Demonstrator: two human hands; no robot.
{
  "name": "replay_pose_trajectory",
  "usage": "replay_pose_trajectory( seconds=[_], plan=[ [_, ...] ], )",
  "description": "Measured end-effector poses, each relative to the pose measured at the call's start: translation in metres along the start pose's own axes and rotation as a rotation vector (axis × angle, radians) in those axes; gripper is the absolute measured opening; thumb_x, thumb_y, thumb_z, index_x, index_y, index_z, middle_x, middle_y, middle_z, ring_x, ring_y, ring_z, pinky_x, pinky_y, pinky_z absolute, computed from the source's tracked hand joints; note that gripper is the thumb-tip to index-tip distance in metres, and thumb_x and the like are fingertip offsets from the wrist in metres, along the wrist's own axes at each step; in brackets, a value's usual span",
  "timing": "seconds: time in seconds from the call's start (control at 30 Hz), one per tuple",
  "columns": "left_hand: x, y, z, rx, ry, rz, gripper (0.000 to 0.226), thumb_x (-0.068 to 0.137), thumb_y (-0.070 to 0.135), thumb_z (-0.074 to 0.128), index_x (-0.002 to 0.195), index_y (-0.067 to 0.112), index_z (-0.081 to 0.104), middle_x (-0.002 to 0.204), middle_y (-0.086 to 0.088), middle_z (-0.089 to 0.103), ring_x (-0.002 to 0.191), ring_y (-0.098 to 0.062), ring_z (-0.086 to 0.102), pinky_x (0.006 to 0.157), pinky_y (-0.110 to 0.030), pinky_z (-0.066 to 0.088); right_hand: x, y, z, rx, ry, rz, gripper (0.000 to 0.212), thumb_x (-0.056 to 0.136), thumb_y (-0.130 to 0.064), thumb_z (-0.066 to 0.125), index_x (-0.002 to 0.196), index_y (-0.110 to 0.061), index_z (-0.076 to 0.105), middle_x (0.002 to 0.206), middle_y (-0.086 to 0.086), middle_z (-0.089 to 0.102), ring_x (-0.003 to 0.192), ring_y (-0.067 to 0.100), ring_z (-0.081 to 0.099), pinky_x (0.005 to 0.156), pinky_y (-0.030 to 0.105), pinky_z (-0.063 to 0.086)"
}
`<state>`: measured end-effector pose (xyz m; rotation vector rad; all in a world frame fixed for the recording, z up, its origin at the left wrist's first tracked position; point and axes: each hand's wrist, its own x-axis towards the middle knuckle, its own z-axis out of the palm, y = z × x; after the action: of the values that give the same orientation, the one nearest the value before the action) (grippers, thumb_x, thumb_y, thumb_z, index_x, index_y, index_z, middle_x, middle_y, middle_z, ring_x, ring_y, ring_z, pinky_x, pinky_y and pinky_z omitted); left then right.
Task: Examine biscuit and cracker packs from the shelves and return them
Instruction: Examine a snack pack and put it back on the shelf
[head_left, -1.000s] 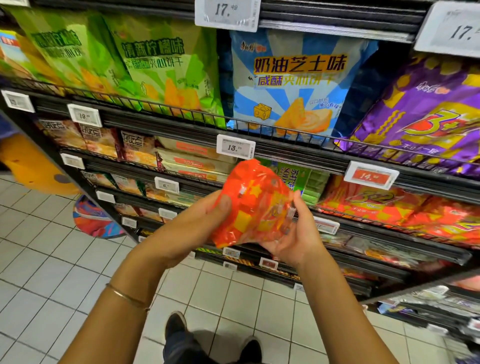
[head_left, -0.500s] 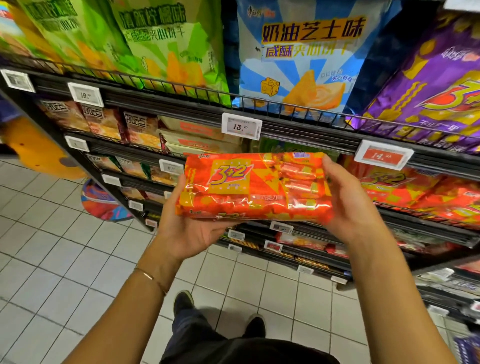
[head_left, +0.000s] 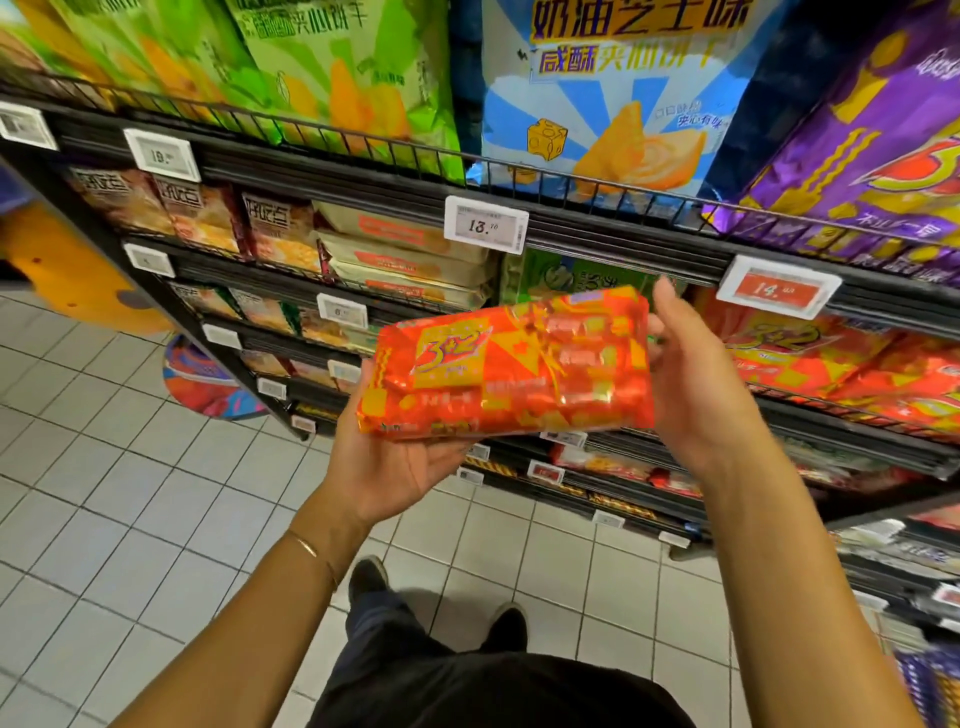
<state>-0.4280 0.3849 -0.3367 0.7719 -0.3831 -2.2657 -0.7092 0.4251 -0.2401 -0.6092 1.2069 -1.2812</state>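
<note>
The orange biscuit pack (head_left: 509, 364) is held horizontally in front of the shelf unit (head_left: 597, 234), off every shelf, with its "3+2" printed face toward the camera and its left end tilted slightly down. The left grip (head_left: 395, 467) supports the pack's left end from below: the palm faces up, the thumb lies against the left edge, and the fingers pass behind the pack, out of view. The right grip (head_left: 696, 384) clamps the pack's right end, with the thumb on the front edge and the fingers reaching up behind it; one fingertip shows above the top edge. A thin bracelet (head_left: 311, 548) sits on the wrist below the pack's left end. Directly above the pack is a white price tag (head_left: 485, 224) reading 13; up and to the right is a red price tag (head_left: 777, 287) reading 14. Matching orange packs (head_left: 810, 353) lie on the shelf to the right of the held pack. Behind its top edge stands a green pack (head_left: 571, 275). Far above are a blue bag (head_left: 613, 104), a green bag (head_left: 337, 78) and a purple bag (head_left: 872, 156). Below the pack is the tiled floor (head_left: 104, 493).
</note>
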Motion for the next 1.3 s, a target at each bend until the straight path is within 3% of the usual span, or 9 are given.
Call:
replay_pose_trajectory(
  seconds=[0.1, 0.27, 0.37, 0.47, 0.67, 0.83, 0.97, 1.1, 1.3],
  plan=[
    [-0.011, 0.012, 0.004, 0.123, -0.02, 0.114, 0.08, 0.078, 0.07, 0.077, 0.141, 0.022, 0.066, 0.149, -0.019, 0.058, 0.132, -0.044, 0.06, 0.096, -0.057, 0.058, -0.007, 0.02, -0.007, 0.083, 0.017, 0.103, 0.053, 0.092, -0.064, 0.058, 0.112, -0.021, 0.08, 0.119, 0.015, 0.076, 0.106, 0.035, 0.075, 0.075, 0.047, 0.063],
    [-0.03, 0.007, 0.014, 0.037, -0.008, 0.242, 0.098, 0.069, 0.071, 0.081, 0.145, 0.012, 0.059, 0.151, -0.02, 0.056, 0.138, -0.044, 0.054, 0.106, -0.057, 0.052, -0.011, 0.066, -0.012, 0.206, 0.133, 0.074, 0.062, 0.095, -0.036, 0.067, 0.148, -0.009, 0.05, 0.138, 0.021, 0.065, 0.127, 0.041, 0.062, 0.1, 0.065, 0.053],
    [-0.029, -0.008, 0.018, 0.021, 0.017, 0.29, 0.071, 0.06, 0.057, 0.096, 0.115, 0.02, 0.071, 0.125, -0.007, 0.062, 0.118, -0.031, 0.065, 0.095, -0.044, 0.058, -0.016, 0.087, -0.008, 0.294, 0.133, 0.1, 0.062, 0.093, -0.034, 0.066, 0.145, -0.004, 0.052, 0.137, 0.021, 0.065, 0.128, 0.042, 0.061, 0.105, 0.068, 0.047],
    [-0.024, -0.026, 0.019, 0.196, 0.057, 0.29, 0.092, 0.063, 0.041, 0.099, 0.141, 0.028, 0.051, 0.126, -0.003, 0.064, 0.111, -0.025, 0.065, 0.096, -0.046, 0.054, -0.021, 0.104, -0.003, 0.329, 0.089, 0.126, 0.061, 0.089, -0.036, 0.069, 0.141, -0.007, 0.057, 0.135, 0.017, 0.067, 0.125, 0.038, 0.063, 0.107, 0.062, 0.046],
    [-0.02, -0.056, 0.018, 0.353, 0.203, 0.177, 0.119, 0.049, 0.033, 0.105, 0.15, 0.006, 0.047, 0.139, -0.021, 0.064, 0.128, -0.043, 0.059, 0.11, -0.067, 0.044, -0.023, 0.124, -0.014, 0.06, -0.005, 0.141, 0.043, 0.079, -0.038, 0.075, 0.115, -0.015, 0.068, 0.111, 0.009, 0.074, 0.101, 0.026, 0.07, 0.082, 0.041, 0.056],
    [-0.03, -0.049, 0.007, 0.566, 0.286, 0.155, 0.074, 0.074, 0.012, 0.084, 0.142, 0.009, 0.054, 0.127, -0.015, 0.073, 0.12, -0.039, 0.068, 0.089, -0.048, 0.062, -0.022, 0.126, -0.024, -0.182, -0.072, 0.164, 0.048, 0.08, -0.044, 0.07, 0.118, -0.015, 0.07, 0.11, 0.007, 0.075, 0.099, 0.024, 0.072, 0.085, 0.04, 0.052],
    [-0.036, -0.045, 0.011, 0.745, 0.295, 0.171, 0.065, 0.077, 0.01, 0.078, 0.137, 0.015, 0.056, 0.123, -0.008, 0.076, 0.111, -0.027, 0.074, 0.081, -0.035, 0.062, -0.017, 0.131, -0.012, -0.23, -0.157, 0.211, 0.048, 0.08, -0.049, 0.072, 0.123, -0.027, 0.07, 0.118, -0.001, 0.076, 0.107, 0.023, 0.075, 0.088, 0.038, 0.059],
    [-0.042, -0.037, 0.011, 0.838, 0.267, 0.151, 0.067, 0.082, 0.021, 0.084, 0.139, 0.03, 0.051, 0.126, 0.006, 0.074, 0.113, -0.017, 0.073, 0.081, -0.028, 0.062, -0.014, 0.136, 0.003, -0.067, -0.182, 0.31, 0.055, 0.079, -0.046, 0.076, 0.129, -0.024, 0.068, 0.128, 0.008, 0.073, 0.119, 0.03, 0.069, 0.106, 0.05, 0.05],
    [-0.049, -0.015, 0.004, 0.87, 0.242, 0.11, 0.053, 0.084, 0.042, 0.075, 0.134, 0.043, 0.056, 0.127, 0.011, 0.073, 0.115, -0.015, 0.072, 0.086, -0.031, 0.063, -0.023, 0.139, 0.023, -0.071, -0.168, 0.316, 0.061, 0.078, -0.05, 0.076, 0.132, -0.024, 0.065, 0.127, 0.005, 0.074, 0.117, 0.025, 0.071, 0.094, 0.044, 0.055]
  ],
)
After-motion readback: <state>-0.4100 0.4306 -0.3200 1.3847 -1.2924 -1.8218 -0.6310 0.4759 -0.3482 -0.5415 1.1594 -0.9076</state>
